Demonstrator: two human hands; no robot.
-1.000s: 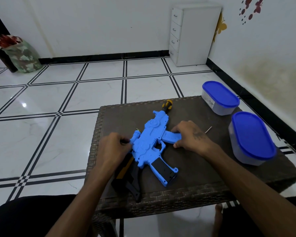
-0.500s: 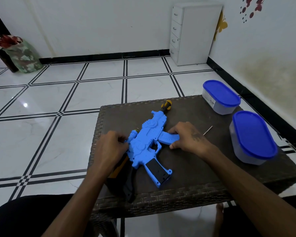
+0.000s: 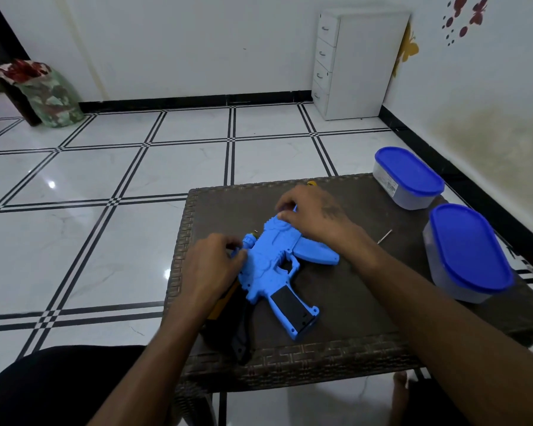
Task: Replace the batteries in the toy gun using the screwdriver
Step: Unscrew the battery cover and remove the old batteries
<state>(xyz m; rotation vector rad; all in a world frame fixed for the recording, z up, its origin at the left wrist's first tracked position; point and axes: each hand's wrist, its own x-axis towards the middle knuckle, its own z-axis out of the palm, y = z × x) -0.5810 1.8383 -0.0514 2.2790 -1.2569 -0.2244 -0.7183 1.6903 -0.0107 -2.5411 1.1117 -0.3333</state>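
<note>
A blue toy gun with a black grip panel and a black and yellow stock lies flat on the dark woven table. My left hand grips its left side near a round knob. My right hand is over the gun's front end, fingers curled on the blue tip. The screwdriver shows only as a bit of yellow handle behind my right hand. A thin metal rod lies on the table to the right of my right wrist.
Two lidded containers with blue tops stand on the table's right side, one at the back and one nearer. A white drawer unit stands by the far wall. A bag sits on the tiled floor at left.
My right hand has moved from the gun's magazine up to its front end, covering most of the screwdriver. My left hand stays on the gun's left side.
</note>
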